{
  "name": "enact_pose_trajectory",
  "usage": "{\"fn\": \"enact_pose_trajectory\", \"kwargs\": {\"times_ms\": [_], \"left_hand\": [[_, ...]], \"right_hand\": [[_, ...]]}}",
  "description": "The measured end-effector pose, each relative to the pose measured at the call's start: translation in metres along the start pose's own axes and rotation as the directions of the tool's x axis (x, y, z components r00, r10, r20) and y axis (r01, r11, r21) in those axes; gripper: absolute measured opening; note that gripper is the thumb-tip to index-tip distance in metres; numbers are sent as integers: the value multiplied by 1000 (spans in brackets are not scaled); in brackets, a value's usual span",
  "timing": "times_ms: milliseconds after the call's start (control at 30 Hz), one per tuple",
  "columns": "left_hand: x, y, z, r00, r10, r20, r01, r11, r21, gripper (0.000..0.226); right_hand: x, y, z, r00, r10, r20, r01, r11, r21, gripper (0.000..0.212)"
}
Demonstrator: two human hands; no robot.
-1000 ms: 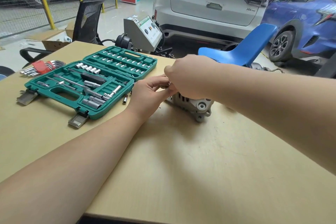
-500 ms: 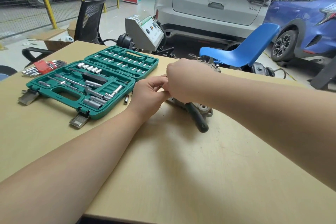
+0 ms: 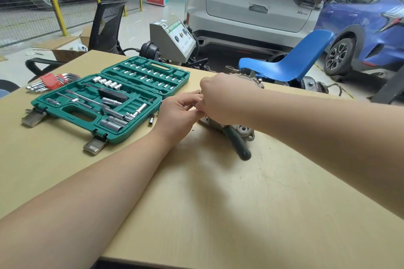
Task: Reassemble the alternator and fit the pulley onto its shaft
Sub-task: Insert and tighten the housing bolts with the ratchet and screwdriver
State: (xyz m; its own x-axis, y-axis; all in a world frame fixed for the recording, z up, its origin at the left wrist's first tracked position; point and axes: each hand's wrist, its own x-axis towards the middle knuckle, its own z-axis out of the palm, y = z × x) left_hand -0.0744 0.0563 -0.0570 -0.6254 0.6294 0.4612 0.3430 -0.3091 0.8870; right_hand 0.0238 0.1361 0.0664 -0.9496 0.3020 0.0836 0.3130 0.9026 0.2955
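The alternator (image 3: 244, 132) sat mid-bench (image 3: 218, 203), mostly hidden under the right hand (image 3: 220, 98), whose curled fingers gripped something unseen. The left hand (image 3: 177, 113) met it, fingers bent, pinching something too small to identify. A green-handled tool (image 3: 237, 144) lay against the alternator.

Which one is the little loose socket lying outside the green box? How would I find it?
Start at the open green tool case on the table. Just past its right edge, before the left hand, a small socket lies on bare wood. Unlike the other sockets, it sits in no slot.
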Motion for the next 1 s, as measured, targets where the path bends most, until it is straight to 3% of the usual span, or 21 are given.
{"fn": "enact_pose_trajectory", "kwargs": {"times_ms": [100,233,300,400,500,600,733,800,867,933,1000], "left_hand": [[-1,0,-1,1000,15,-14,-15,1000,28,15],[-3,3,0,1000,-13,-10,13,1000,-28,17],[-3,4,0,1000,-3,-8,3,999,-52,24],[-2,4,2,1000,8,-11,-8,999,-32,26],[0,4,1,999,-17,-32,17,1000,9,27],[0,3,0,1000,-25,0,25,1000,-9,16],[-3,3,1,1000,-30,2,30,997,-70,16],[-1,2,2,999,-31,-8,30,996,-85,15],[1,1,2,999,-35,-29,33,996,-83,19],[1,-1,3,998,-50,-42,47,997,-68,24],[1,-1,2,998,-56,-38,54,997,-48,22]], "right_hand": [[-5,3,-6,982,-186,-33,175,962,-211,13],[-3,16,-23,912,-402,83,405,849,-339,15],[-2,15,-25,940,-333,77,341,895,-289,12],[1,5,-14,993,-108,41,111,989,-96,11],[4,-1,-8,1000,0,28,0,1000,-17,9],[3,3,-12,986,-162,42,167,972,-163,8],[1,22,-18,890,-444,100,451,828,-333,20],[1,23,-14,921,-386,50,382,873,-304,18],[1,14,-7,984,-177,10,177,975,-134,17],[3,5,-2,1000,-7,20,7,1000,-4,19],[4,1,-1,1000,13,27,-13,1000,-15,17]]}}
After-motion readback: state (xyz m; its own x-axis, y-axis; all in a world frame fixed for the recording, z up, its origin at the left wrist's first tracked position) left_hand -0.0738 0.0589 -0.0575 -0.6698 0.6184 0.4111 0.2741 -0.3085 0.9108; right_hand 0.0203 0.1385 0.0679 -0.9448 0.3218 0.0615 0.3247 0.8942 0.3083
